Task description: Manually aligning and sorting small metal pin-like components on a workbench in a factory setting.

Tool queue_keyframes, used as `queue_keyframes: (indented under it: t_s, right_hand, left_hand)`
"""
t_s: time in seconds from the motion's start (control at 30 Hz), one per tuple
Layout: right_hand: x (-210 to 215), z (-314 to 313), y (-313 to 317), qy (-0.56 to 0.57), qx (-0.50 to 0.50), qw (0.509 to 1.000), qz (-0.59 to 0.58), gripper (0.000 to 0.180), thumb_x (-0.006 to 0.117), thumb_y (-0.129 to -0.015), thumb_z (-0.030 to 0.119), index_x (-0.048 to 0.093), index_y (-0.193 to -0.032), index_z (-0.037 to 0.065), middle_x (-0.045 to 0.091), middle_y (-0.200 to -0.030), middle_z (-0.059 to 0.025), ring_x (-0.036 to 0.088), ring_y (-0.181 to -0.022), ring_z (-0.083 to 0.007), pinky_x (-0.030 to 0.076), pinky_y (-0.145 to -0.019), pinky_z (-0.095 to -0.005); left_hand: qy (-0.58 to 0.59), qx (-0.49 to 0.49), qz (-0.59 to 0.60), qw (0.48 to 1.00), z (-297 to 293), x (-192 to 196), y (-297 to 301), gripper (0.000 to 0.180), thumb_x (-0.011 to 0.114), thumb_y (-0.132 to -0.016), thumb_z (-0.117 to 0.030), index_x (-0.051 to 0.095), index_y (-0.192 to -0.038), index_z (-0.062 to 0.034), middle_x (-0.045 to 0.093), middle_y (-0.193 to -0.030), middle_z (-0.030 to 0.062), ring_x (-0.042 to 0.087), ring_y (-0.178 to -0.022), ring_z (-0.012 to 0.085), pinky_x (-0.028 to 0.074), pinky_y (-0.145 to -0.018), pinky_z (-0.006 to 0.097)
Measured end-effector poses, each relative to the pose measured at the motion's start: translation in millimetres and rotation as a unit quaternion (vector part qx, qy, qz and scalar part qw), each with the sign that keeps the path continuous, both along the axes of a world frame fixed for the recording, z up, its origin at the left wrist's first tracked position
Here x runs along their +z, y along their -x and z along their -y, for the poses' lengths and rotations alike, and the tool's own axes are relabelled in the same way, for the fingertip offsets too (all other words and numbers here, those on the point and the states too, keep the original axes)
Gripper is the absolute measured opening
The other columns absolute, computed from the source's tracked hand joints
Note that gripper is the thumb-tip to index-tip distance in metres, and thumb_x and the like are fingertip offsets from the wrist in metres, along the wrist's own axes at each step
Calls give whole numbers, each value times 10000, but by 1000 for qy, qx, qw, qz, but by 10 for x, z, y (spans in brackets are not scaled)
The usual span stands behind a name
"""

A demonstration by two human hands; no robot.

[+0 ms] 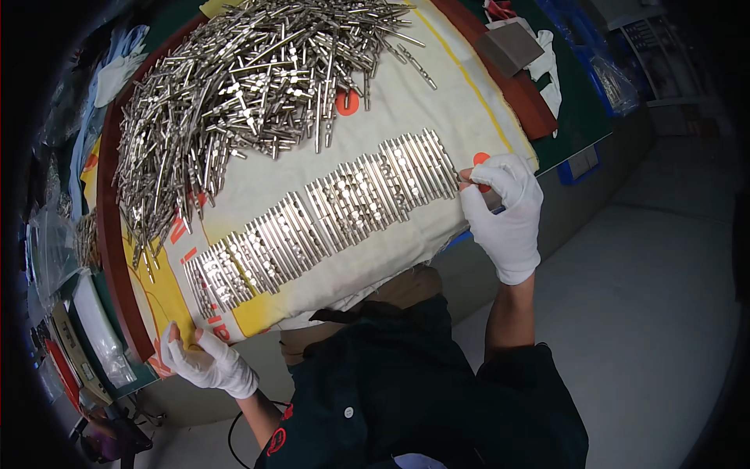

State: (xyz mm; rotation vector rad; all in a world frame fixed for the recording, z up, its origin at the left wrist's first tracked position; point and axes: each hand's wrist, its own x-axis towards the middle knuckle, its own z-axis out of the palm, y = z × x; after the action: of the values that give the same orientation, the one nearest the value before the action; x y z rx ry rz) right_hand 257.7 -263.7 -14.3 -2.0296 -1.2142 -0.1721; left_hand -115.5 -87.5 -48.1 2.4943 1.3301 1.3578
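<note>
Both my hands wear white gloves. My right hand (504,211) rests at the right end of a long neat row of shiny metal rods (328,215) laid side by side on a cream and yellow cloth (391,117); its fingertips pinch at the last rods there. My left hand (205,358) grips the cloth's near left corner, by the left end of the row. A big loose heap of the same metal rods (242,86) lies on the far part of the cloth.
The cloth lies on a round dark red tray (117,258) on a green-topped bench (574,102). White gloves and a grey block (512,47) sit at the far right, plastic bags at the left. A grey floor lies to the right.
</note>
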Motion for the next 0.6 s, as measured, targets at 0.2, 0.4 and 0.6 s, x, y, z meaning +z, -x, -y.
queue_keyframes:
  t_s: [0.2,0.4,0.6]
  right_hand:
    - [-15,21,3,17,-17,1000,0,180,686,-730,-70,643,-855,52,590,-850,-62,586,-762,-194,471,-601,-287]
    - [55,-5,35,30,-6,999,20,197,712,-700,-50,657,-838,79,574,-849,-47,559,-754,-210,456,-652,-319]
    - [86,-5,27,51,20,994,94,252,726,-668,-35,656,-865,108,568,-843,-36,544,-765,-232,442,-690,-343]
  left_hand:
    - [-59,2,-60,996,-67,-50,-90,393,580,-862,21,543,-1251,-13,543,-1175,175,564,-1069,309,478,-921,406]
    - [-55,-3,-63,996,-65,-24,-86,385,584,-851,18,564,-1235,-12,552,-1156,171,578,-1032,309,487,-897,394]
    - [-64,4,-77,995,-70,-14,-84,369,582,-853,11,578,-1221,-13,570,-1120,172,590,-987,305,492,-855,391]
